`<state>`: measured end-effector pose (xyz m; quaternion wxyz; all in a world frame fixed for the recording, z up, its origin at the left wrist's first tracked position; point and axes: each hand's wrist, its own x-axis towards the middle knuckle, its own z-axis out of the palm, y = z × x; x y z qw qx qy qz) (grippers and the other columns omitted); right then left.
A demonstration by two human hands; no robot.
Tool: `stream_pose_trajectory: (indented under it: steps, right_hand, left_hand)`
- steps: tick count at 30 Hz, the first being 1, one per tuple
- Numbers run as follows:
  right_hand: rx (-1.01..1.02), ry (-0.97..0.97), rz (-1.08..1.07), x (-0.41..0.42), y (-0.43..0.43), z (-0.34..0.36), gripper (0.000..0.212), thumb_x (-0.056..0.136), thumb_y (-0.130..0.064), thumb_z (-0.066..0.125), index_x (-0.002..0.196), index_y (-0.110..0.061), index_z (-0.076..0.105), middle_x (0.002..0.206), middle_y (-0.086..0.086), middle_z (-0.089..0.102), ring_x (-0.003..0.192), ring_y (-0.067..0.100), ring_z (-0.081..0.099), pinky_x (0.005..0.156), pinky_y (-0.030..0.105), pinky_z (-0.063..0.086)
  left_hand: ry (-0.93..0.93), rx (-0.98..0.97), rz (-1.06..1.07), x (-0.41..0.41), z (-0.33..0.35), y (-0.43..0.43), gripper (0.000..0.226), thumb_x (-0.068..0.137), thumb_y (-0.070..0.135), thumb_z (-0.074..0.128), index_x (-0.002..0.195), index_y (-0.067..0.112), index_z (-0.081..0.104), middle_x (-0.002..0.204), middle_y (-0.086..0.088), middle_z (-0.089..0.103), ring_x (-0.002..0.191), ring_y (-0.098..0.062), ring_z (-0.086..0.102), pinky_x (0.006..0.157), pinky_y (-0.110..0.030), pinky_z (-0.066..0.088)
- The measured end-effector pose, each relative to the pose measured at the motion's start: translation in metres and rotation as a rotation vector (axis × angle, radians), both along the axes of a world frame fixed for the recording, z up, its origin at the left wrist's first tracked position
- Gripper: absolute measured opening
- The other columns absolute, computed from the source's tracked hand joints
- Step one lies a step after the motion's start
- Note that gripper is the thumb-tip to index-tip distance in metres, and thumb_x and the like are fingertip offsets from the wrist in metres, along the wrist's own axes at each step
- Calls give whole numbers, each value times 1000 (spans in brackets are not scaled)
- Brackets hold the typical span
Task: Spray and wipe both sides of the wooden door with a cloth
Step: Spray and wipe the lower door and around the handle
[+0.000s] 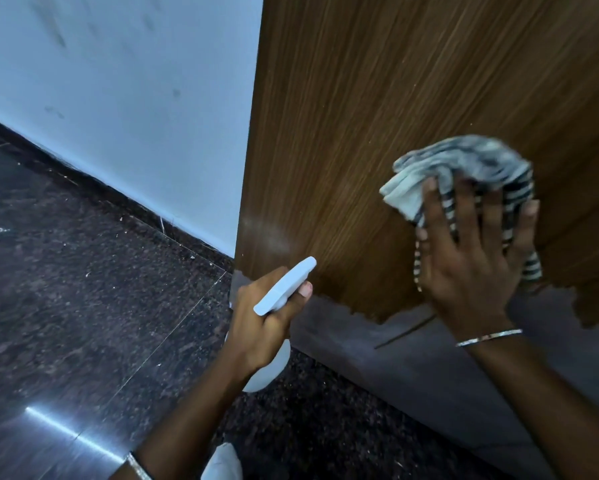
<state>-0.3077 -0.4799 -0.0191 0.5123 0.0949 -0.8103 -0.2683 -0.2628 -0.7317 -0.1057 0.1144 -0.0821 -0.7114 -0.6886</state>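
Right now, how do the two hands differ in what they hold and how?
The left hand is curled around a white spray bottle, nozzle toward the wooden door; the right hand is spread flat, pressing a striped cloth against the door. Left sits lower, near the door's edge. Both wrists wear bangles.

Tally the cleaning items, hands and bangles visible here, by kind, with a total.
Spray bottle: 1
Cloth: 1
Hands: 2, left hand, right hand
Bangles: 2, left bangle, right bangle
Total: 6
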Motion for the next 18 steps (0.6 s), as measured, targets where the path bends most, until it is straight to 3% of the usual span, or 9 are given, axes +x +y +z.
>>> stream_pose_trajectory:
  steps: [2, 5, 8, 10, 12, 15, 18]
  right_hand:
    - [27, 52, -10, 0, 3, 5, 59, 108, -35, 48, 163, -22, 30, 166, 6, 31, 147, 32, 32, 126, 53, 11]
    - [91, 34, -36, 2, 6, -26, 62, 104, -34, 55, 161, -21, 36, 132, 5, 61, 122, 31, 51, 125, 53, 14]
    - [269, -210, -41, 8, 20, -88, 57, 95, -19, 53, 151, -18, 52, 120, 3, 66, 116, 29, 51, 128, 51, 10]
    - [454, -410, -73, 18, 32, -123, 53, 87, -16, 46, 136, -16, 66, 120, 4, 73, 122, 28, 50, 129, 52, 2]
    - [560, -461, -60, 27, 35, -134, 52, 85, -17, 43, 129, -15, 72, 126, 5, 73, 129, 26, 48, 130, 50, -1]
    - [449, -460, 0, 34, 41, -114, 54, 86, -15, 45, 135, -18, 68, 133, 4, 66, 130, 24, 47, 130, 47, 1]
    - [123, -145, 64, 30, 53, -54, 61, 94, -20, 57, 154, -20, 46, 123, 7, 55, 114, 31, 50, 127, 52, 5]
  left_hand:
    - [8, 8, 4, -4, 2, 7, 24, 94, 32, 64, 95, 8, 69, 69, -11, 64, 51, -24, 53, 52, -47, 47]
    - [13, -2, -33, -9, 5, 17, 21, 95, 32, 64, 93, 12, 70, 66, -6, 63, 53, -18, 54, 53, -46, 48]
    - [15, -28, -72, -9, 7, 22, 18, 96, 30, 64, 93, 13, 70, 62, -2, 60, 51, -13, 52, 53, -45, 46]
    - [11, -44, -85, -8, 10, 25, 18, 95, 30, 64, 95, 14, 71, 61, -2, 60, 50, -10, 50, 53, -42, 44]
    - [9, -60, -91, -6, 10, 27, 22, 95, 31, 63, 94, 10, 70, 66, -8, 62, 50, -12, 50, 52, -42, 45]
    - [16, -84, -111, -2, 12, 33, 31, 94, 33, 63, 92, 2, 67, 70, -17, 62, 50, -22, 49, 52, -45, 44]
    - [29, -107, -115, 0, 15, 38, 30, 95, 33, 62, 91, 4, 67, 71, -16, 64, 50, -24, 51, 51, -46, 44]
